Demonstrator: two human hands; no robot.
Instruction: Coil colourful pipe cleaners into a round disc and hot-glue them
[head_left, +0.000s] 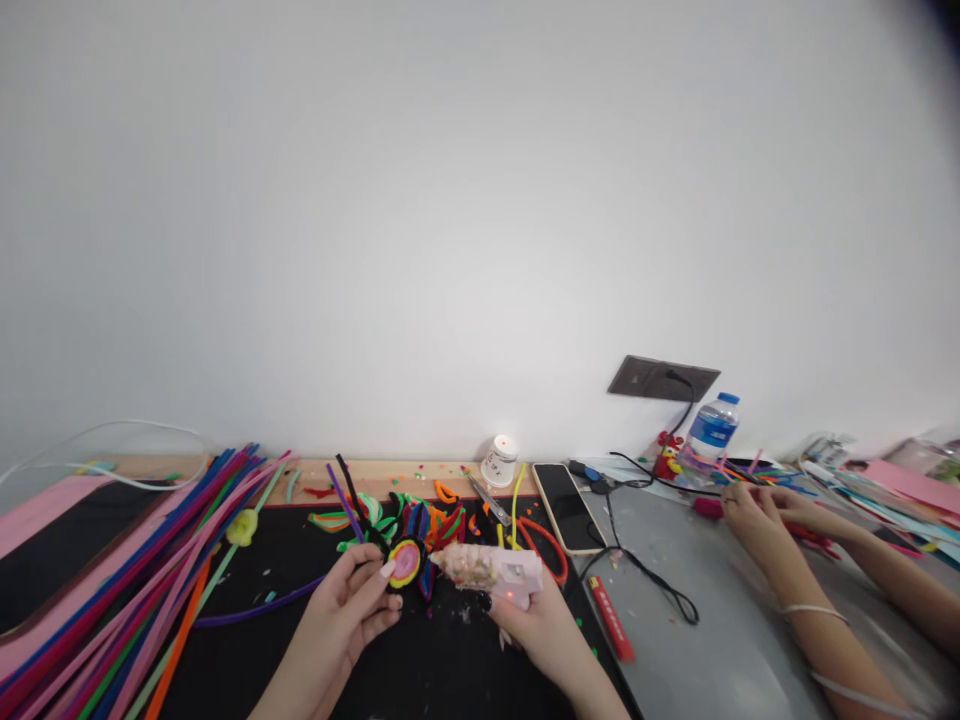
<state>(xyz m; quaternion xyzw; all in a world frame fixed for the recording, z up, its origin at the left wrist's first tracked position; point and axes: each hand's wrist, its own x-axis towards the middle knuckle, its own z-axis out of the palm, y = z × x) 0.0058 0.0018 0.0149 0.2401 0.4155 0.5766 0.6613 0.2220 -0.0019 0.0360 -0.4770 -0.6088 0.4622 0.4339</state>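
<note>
My left hand holds a round coiled disc with a pink centre, a yellow ring and a black edge, pinched between thumb and fingers. My right hand is wrapped round a pale pink glue gun with a small red light lit. The gun's nozzle points left, close to the disc's right side; whether they touch I cannot tell. Behind the disc lie colourful pipe-cleaner pieces, partly hidden by it, on a black mat.
Long pipe cleaners spread at left. Scissors, a white cup, a phone and a red box lie behind and right. A black cable crosses the grey table. Another person's hands work at right, near a bottle.
</note>
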